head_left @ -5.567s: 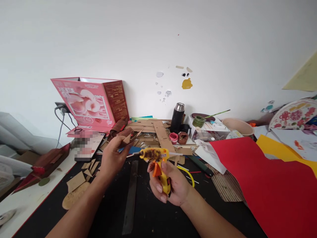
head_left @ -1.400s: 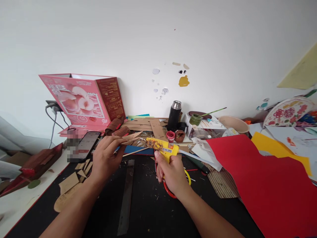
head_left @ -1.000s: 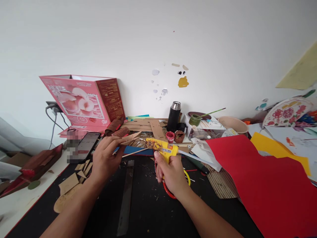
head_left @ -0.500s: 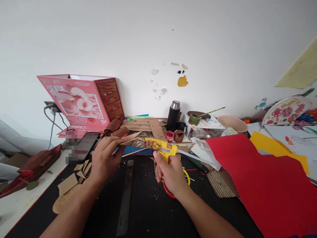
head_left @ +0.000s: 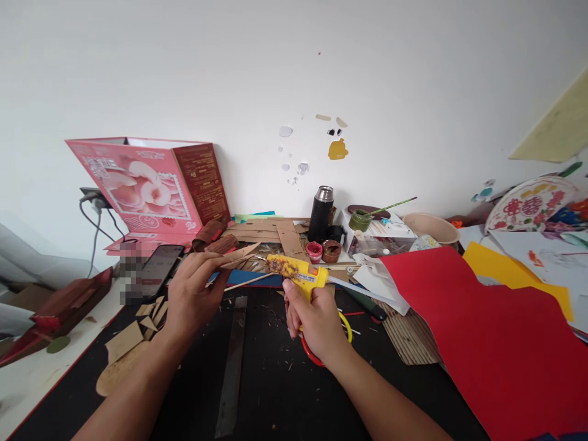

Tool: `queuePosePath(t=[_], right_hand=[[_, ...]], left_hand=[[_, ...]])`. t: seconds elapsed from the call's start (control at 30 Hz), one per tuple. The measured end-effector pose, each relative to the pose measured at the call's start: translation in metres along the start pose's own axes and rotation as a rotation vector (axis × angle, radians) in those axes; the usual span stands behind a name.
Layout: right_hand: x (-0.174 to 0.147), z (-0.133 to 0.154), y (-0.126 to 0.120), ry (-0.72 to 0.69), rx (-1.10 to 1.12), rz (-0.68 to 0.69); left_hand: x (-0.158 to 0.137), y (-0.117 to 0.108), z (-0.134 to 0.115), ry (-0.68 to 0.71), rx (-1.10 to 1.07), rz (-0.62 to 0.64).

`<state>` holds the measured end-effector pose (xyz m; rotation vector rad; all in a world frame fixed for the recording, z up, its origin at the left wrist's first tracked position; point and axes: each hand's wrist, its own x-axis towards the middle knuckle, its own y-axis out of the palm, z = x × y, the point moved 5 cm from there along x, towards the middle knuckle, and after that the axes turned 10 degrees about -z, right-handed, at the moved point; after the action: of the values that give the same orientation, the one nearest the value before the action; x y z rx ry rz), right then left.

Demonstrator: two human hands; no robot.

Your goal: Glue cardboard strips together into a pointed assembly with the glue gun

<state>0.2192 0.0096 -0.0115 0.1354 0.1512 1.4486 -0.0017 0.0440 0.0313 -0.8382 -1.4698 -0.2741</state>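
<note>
In my right hand point(head_left: 319, 321) is a yellow glue gun point(head_left: 294, 271), stained brown near its front, with a clear glue stick point(head_left: 356, 286) coming out of its back. Its metal nozzle points left, close to a pointed cardboard piece point(head_left: 239, 256) pinched in my left hand point(head_left: 195, 291). Whether the nozzle touches the cardboard, I cannot tell. A thin wooden stick point(head_left: 248, 282) reaches out to the right below the cardboard; its left end is hidden by my left fingers. Under my right hand lie scissors with red and yellow handles point(head_left: 350, 331), partly covered.
A metal ruler point(head_left: 232, 367) lies on the black mat. Cardboard scraps point(head_left: 133, 337) and a phone point(head_left: 158, 269) are at left. Behind stand a pink box point(head_left: 147, 190), a black thermos point(head_left: 320, 214) and paint jars point(head_left: 331, 250). Red paper point(head_left: 496, 331) covers the right side.
The view has shifted very slightly. Both hands keep their holds, and the nozzle stays close to the cardboard piece.
</note>
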Motion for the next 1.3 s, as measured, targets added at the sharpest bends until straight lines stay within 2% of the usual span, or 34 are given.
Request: queuePosePath(t=[0.23,0.63,1.3], right_hand=[[0.0002,0.0004,0.0002,-0.003,0.015,-0.001],[-0.0009,0.0006,0.001,-0.005,0.022,0.004],[-0.001,0.0018,0.0006,0.0,-0.006,0.007]], left_hand=[[-0.0012,0.001,0.0034,-0.063,0.0,0.008],[-0.0018,0.0008,0.0018,0.024,0.023,-0.001],[-0.0016,0.001,0.0015,0.02,0.014,0.0]])
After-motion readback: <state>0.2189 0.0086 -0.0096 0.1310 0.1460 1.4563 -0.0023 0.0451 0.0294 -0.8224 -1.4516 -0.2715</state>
